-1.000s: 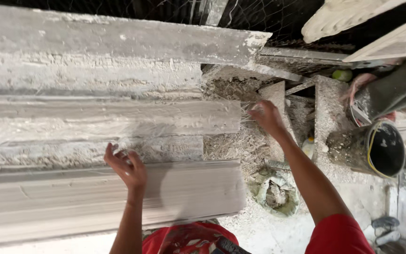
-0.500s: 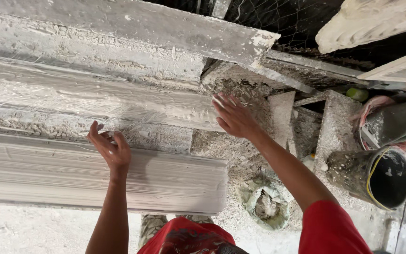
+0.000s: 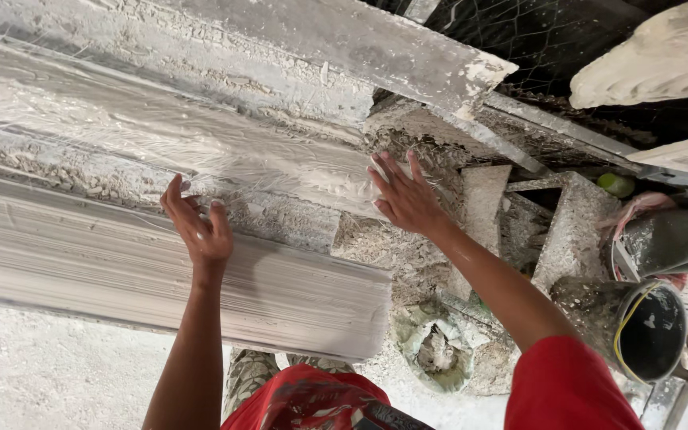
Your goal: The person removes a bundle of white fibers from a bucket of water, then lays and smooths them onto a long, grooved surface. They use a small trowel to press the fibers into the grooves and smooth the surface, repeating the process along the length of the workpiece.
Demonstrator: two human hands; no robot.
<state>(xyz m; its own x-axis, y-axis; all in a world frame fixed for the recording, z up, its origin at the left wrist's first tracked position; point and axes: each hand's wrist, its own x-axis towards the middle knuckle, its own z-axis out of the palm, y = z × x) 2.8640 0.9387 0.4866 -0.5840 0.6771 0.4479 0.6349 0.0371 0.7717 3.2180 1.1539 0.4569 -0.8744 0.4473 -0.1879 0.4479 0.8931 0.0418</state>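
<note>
Left hand (image 3: 199,227) open, fingers spread, at frame centre on the long white ribbed plaster moulding (image 3: 161,183), right hand (image 3: 406,199) flat, fingers wide, on its glossy wet fibrous end

A single head-worn camera looks steeply down from close above the person's own arms, which enter from six o'clock and reach toward twelve; a long plaster moulding (image 3: 161,271) runs from nine toward four o'clock, a black bucket (image 3: 650,330) sits at four, and no second view overlaps
</note>
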